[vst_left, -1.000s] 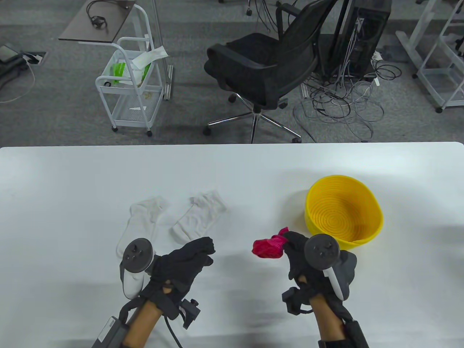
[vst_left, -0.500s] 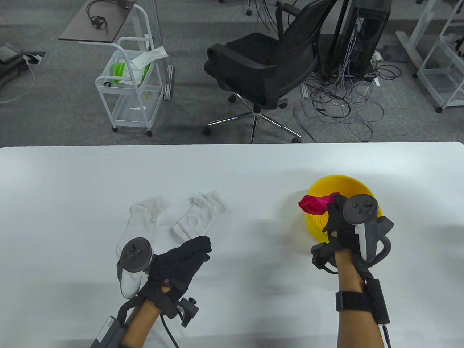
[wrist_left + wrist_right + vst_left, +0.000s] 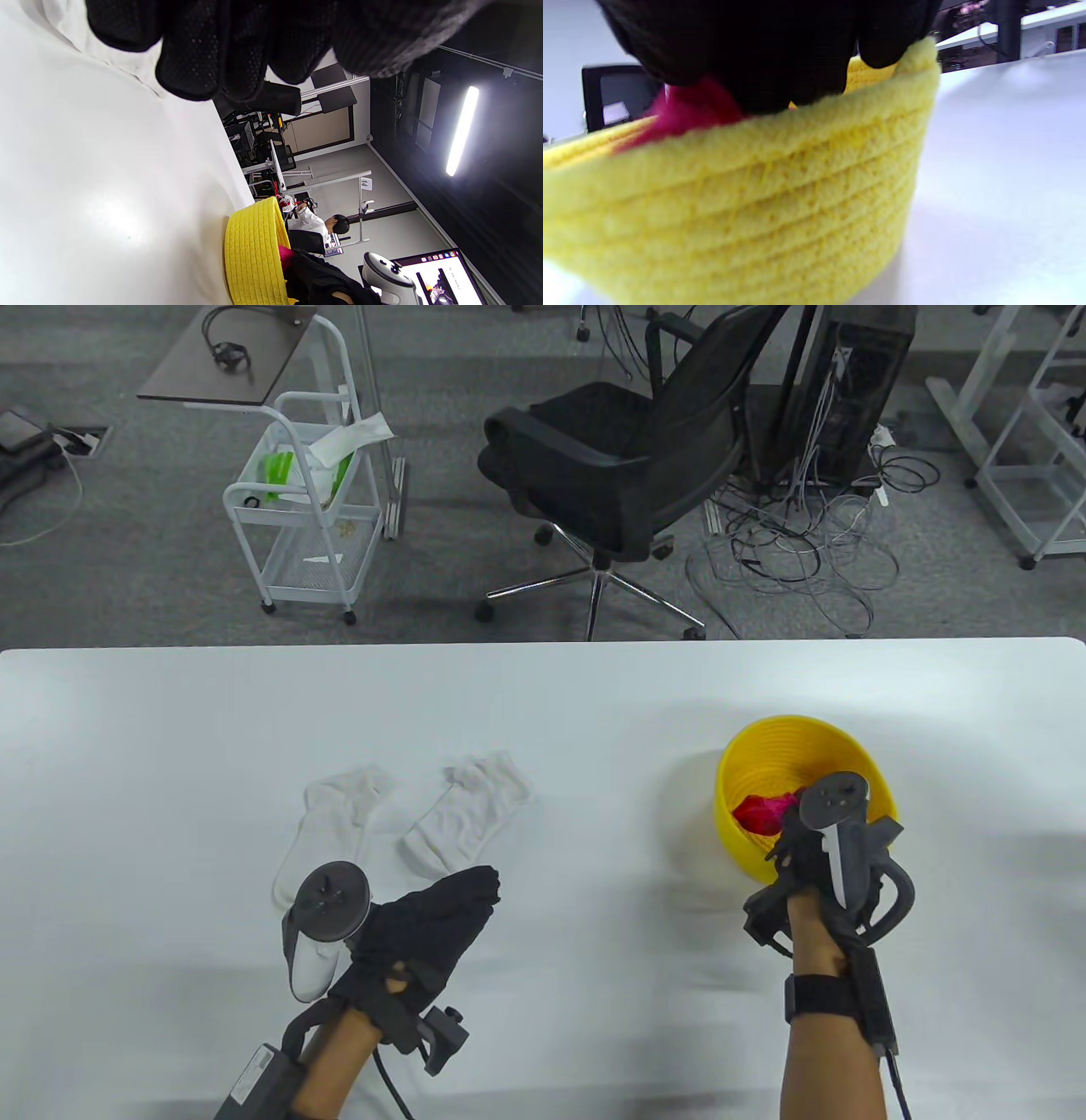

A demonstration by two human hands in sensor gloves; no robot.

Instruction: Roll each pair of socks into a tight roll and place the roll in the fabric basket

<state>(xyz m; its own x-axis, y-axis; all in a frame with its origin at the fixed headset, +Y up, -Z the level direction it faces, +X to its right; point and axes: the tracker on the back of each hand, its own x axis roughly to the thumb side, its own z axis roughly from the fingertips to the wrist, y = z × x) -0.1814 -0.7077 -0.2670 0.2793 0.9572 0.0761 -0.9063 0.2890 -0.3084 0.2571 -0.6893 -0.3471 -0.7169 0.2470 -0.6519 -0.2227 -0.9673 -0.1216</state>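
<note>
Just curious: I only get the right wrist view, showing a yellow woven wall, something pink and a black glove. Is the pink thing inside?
Observer: Yes. The table view shows the rolled magenta sock pair inside the round yellow fabric basket, beneath the right hand.
Visitor: Any other socks?
Observer: Two white socks lie flat and unrolled on the white table, left of the basket.
Visitor: And the other hand?
Observer: The left hand is beside them, holding nothing.

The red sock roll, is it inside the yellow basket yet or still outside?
Inside. The red sock roll sits below the yellow basket's rim, under the right hand; whether the fingers still grip it cannot be told.
</note>
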